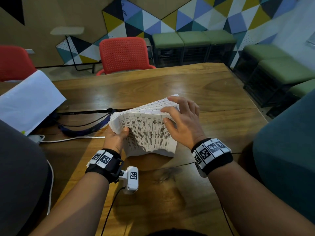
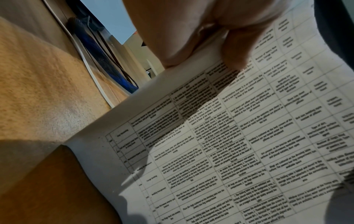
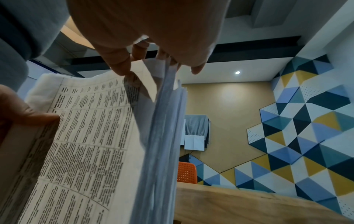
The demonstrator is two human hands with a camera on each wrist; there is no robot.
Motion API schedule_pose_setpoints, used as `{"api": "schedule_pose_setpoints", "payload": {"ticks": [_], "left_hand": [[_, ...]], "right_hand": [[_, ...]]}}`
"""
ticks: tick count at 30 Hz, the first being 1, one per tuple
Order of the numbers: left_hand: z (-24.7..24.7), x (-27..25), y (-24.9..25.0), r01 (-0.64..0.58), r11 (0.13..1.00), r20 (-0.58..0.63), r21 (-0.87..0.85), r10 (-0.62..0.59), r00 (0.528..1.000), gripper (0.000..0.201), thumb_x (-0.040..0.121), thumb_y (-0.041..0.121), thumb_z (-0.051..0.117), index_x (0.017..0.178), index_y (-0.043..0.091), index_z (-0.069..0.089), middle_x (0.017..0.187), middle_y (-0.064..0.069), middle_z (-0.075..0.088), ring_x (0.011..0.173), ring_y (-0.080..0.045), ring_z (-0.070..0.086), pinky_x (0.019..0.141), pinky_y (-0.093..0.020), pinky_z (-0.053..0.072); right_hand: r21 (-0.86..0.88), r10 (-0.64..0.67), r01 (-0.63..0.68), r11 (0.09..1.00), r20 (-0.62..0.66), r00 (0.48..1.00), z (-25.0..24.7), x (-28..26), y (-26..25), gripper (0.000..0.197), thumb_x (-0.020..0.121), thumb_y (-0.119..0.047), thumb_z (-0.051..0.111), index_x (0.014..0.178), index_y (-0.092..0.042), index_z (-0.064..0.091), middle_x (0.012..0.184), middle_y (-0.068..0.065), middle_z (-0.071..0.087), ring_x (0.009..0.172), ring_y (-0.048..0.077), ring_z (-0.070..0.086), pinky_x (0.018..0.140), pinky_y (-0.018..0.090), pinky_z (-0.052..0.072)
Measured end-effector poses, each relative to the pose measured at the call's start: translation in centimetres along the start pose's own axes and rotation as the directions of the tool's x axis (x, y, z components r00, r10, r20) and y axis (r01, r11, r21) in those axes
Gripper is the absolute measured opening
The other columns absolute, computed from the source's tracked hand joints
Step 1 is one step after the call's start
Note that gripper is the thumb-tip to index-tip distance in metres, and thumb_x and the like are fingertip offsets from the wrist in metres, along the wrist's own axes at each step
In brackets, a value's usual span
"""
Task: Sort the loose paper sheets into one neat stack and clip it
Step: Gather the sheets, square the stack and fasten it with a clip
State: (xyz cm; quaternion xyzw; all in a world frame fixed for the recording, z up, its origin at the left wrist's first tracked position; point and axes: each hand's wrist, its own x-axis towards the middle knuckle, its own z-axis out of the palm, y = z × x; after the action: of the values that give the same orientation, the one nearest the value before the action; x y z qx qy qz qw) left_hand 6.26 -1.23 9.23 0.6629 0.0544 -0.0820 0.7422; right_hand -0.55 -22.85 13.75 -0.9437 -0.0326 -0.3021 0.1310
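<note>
A thick stack of printed table sheets (image 1: 148,132) stands tilted on its lower edge on the wooden table (image 1: 187,86), its upper edges fanned out. My left hand (image 1: 117,135) grips the stack's left edge, thumb on the front sheet. My right hand (image 1: 180,116) lies over the upper right corner with fingers spread on the fanned edges. The left wrist view shows the left hand's thumb (image 2: 235,50) pressed on the front sheet (image 2: 239,144). The right wrist view shows the right hand's fingertips (image 3: 122,65) on the sheets' separated edges (image 3: 164,121). No clip shows.
A blank white sheet pile (image 1: 29,101) lies at the table's far left. Black, blue and white cables (image 1: 81,128) run left of the stack. Red chairs (image 1: 124,55) stand beyond the far edge, green stools (image 1: 194,46) at the back right, upholstered seats at both sides.
</note>
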Motion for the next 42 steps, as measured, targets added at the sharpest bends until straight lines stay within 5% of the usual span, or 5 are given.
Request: {"api": "schedule_pose_setpoints", "payload": {"ticks": [7,25,36,39,42], "left_hand": [[0.1,-0.4,0.3,0.005,1.000,-0.003,-0.001,-0.005,1.000,0.033,0.091,-0.002,0.054,0.098,0.030,0.060,0.100,0.005,0.066,0.097,-0.013,0.061,0.085,-0.037,0.047],[0.0,-0.8,0.8,0.053,0.998,-0.059,0.034,-0.051,0.997,0.032,0.092,0.002,0.054,0.094,0.034,0.061,0.102,0.003,0.065,0.100,-0.016,0.060,0.092,-0.048,0.047],[-2.3,-0.2,2.2,0.004,0.996,-0.127,0.084,0.007,0.992,0.029,0.092,0.005,0.056,0.104,0.031,0.060,0.101,0.007,0.064,0.102,-0.018,0.059,0.098,-0.053,0.044],[-2.3,-0.7,1.6,-0.004,0.999,-0.118,0.040,0.009,0.993,0.032,0.091,0.000,0.054,0.100,0.030,0.061,0.101,0.006,0.065,0.099,-0.015,0.060,0.097,-0.048,0.046],[-2.1,-1.0,1.4,-0.008,1.000,-0.070,0.018,0.009,0.998,0.038,0.091,-0.004,0.053,0.095,0.033,0.061,0.103,0.004,0.065,0.102,-0.017,0.060,0.096,-0.047,0.045]], "right_hand": [[-0.035,0.000,0.002,0.999,0.058,0.998,0.3,0.3,-0.7,0.031,0.084,-0.034,0.062,0.114,-0.031,0.063,0.138,-0.003,0.044,0.127,0.021,0.034,0.107,0.044,0.026],[-0.202,-0.104,0.169,0.965,0.298,0.949,-2.2,1.7,0.1,0.024,0.083,-0.054,0.057,0.081,-0.032,0.067,0.142,-0.001,0.040,0.140,0.029,0.021,0.115,0.056,0.007],[-0.056,0.159,-0.149,0.987,0.299,0.941,-1.1,1.8,1.6,0.018,0.083,-0.047,0.062,0.088,-0.031,0.068,0.145,-0.007,0.034,0.133,0.024,0.021,0.108,0.047,0.024],[0.357,0.328,-0.413,0.838,0.275,0.904,0.5,0.9,1.9,0.021,0.084,-0.028,0.067,0.100,-0.024,0.055,0.131,-0.005,0.046,0.123,0.016,0.040,0.105,0.047,0.039],[0.653,0.293,-0.646,0.396,0.577,0.763,1.3,0.2,1.5,0.082,0.076,-0.003,0.067,0.141,-0.034,0.027,0.135,0.004,0.049,0.125,0.021,0.049,0.098,0.049,0.049]]}}
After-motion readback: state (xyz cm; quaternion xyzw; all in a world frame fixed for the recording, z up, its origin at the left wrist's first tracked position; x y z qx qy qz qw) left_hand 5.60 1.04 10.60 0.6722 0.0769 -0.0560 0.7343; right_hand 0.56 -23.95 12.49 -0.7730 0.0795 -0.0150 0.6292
